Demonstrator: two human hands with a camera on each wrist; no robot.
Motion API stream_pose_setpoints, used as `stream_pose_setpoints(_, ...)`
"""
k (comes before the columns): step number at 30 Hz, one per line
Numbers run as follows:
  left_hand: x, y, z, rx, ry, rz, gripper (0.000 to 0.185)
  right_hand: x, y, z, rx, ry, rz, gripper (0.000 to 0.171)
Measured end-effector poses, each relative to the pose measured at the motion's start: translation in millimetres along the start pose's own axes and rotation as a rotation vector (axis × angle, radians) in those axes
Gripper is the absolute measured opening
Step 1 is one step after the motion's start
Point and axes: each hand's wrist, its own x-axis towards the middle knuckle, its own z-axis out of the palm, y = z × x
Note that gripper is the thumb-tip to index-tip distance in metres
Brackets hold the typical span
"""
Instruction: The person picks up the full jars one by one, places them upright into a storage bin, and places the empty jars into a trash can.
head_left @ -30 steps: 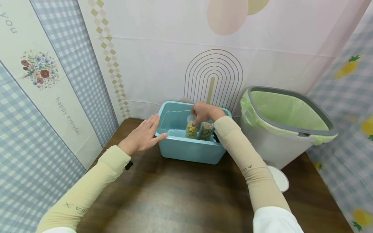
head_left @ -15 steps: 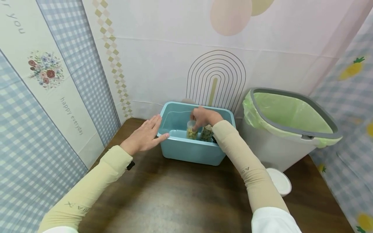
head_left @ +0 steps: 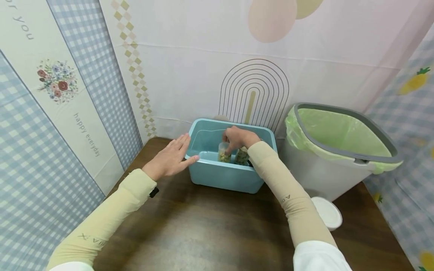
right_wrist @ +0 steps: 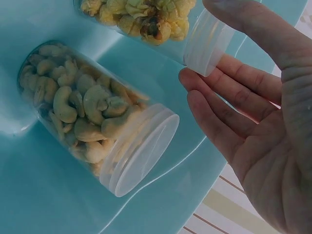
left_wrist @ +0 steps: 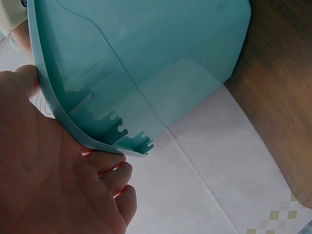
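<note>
A light blue plastic bin (head_left: 223,178) stands on the table against the wall cloth. Inside it, my right hand (head_left: 237,137) pinches the lid of a clear jar of yellow popcorn (right_wrist: 146,19), thumb on one side and fingers on the other. Beside that jar is a second clear jar, full of cashews (right_wrist: 87,107), its translucent lid on. In the head view the forearm and front wall partly cover both jars. My left hand (head_left: 167,158) rests on the bin's left rim with fingers straight; the left wrist view shows the palm side against the rim (left_wrist: 51,102).
To the right stands a grey-rimmed white trash can (head_left: 315,177) with a green liner. A white round-lidded container (head_left: 327,212) sits in front of it, partly behind the right sleeve. Printed cloths hang at the back and both sides of the brown table (head_left: 203,229).
My right hand has sunk a little lower into the bin with the popcorn jar. The left hand stays at the rim. The whole head view has shifted slightly.
</note>
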Motion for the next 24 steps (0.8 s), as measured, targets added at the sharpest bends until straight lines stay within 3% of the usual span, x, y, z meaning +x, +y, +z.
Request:
stream_pose_setpoints(5, 0.2, -0.1, 0.4, 0.008, 0.000, 0.003, 0.094, -2.5, 1.4, -3.8, 0.020, -0.005, -0.024, 0.028)
stream_pose_setpoints(10, 0.0, -0.4, 0.5, 0.014, -0.002, 0.002, 0.095, -7.4, -0.4, -14.3, 0.007, 0.021, -0.028, 0.036)
stream_pose_setpoints(14, 0.2, 0.7, 1.0, 0.017, 0.000, 0.009, 0.094, -15.0, -3.7, -24.7, 0.001, 0.039, 0.010, 0.061)
stream_pose_setpoints(16, -0.2, 1.2, 1.0, 0.014, 0.000, 0.012, 0.094, -19.1, -5.4, -29.2, 0.008, 0.045, 0.017, 0.065)
stream_pose_setpoints(24, -0.1, 0.3, 0.2, 0.018, -0.007, 0.009, 0.094, -39.3, -12.6, -47.8, -0.014, 0.076, 0.027, 0.052)
